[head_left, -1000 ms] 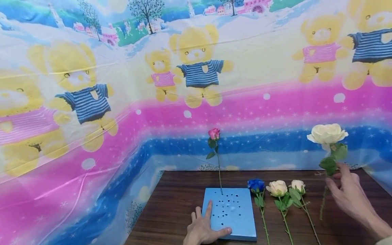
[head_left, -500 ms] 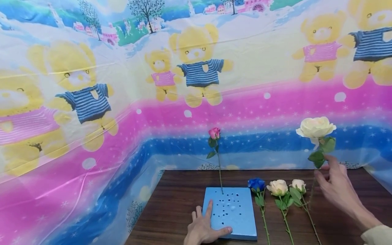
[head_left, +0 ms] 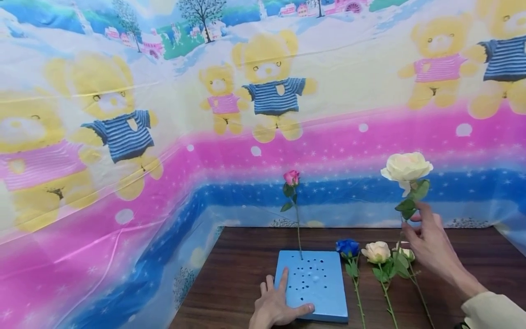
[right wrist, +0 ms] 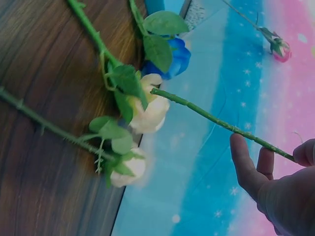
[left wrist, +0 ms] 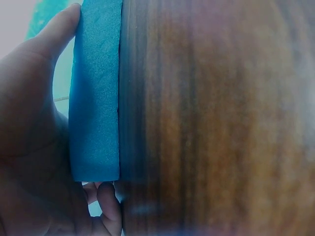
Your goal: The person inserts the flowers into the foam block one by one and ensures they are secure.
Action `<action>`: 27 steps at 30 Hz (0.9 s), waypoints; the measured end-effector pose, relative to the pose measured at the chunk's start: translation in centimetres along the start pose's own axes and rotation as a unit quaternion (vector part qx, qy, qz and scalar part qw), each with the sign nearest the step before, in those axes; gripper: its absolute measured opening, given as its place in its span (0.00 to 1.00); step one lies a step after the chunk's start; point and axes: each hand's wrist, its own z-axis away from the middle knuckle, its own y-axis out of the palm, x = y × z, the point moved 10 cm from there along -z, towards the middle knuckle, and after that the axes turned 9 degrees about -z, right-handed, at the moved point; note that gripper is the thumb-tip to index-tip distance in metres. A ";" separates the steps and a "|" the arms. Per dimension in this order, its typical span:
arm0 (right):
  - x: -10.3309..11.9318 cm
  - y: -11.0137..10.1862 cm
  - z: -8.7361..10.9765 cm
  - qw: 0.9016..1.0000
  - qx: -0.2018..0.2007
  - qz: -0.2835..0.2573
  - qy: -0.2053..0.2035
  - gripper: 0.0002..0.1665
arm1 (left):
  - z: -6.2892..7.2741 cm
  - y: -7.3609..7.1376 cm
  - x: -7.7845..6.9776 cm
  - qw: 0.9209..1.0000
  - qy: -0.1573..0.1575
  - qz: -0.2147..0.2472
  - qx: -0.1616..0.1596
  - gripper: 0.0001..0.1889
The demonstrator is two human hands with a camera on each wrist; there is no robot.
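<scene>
My right hand (head_left: 429,242) pinches the stem of a large white rose (head_left: 407,167) and holds it upright above the table. In the right wrist view the rose's green stem (right wrist: 211,117) runs past the fingertips, its cut end in the air. My left hand (head_left: 274,304) lies with spread fingers on the left and front part of a light blue foam block (head_left: 328,299) full of small holes. From the left wrist view, its thumb rests on top of the block's side (left wrist: 97,98). A pink rose (head_left: 291,177) stands in a hole near the block's back edge.
Right of the block, a blue rose (head_left: 347,247), a cream rose (head_left: 376,252) and a smaller cream rose (head_left: 407,254) lie on the dark wooden table (head_left: 230,274). A bear-printed cloth (head_left: 337,151) hangs behind the table.
My right hand has carried the large white rose leftward and slightly up, over the smaller cream rose. The left hand keeps its place on the block. The head view has shifted slightly.
</scene>
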 end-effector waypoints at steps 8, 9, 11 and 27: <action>1.3 1.8 -0.6 1.000 0.011 -0.008 0.007 0.42 | 0.1 -0.1 -0.1 1.000 0.001 -0.009 -0.002 0.68; 1.5 2.1 -0.7 1.000 0.013 -0.011 0.008 0.42 | 0.1 -0.1 0.0 1.000 0.000 -0.010 -0.002 0.68; 1.7 2.7 -0.8 1.000 0.019 -0.022 0.009 0.43 | 0.0 -0.1 -0.1 1.000 0.001 -0.013 -0.004 0.68; 3.5 7.1 -1.5 0.997 0.050 -0.055 0.011 0.39 | 0.1 -0.2 0.0 1.000 -0.003 -0.003 -0.002 0.68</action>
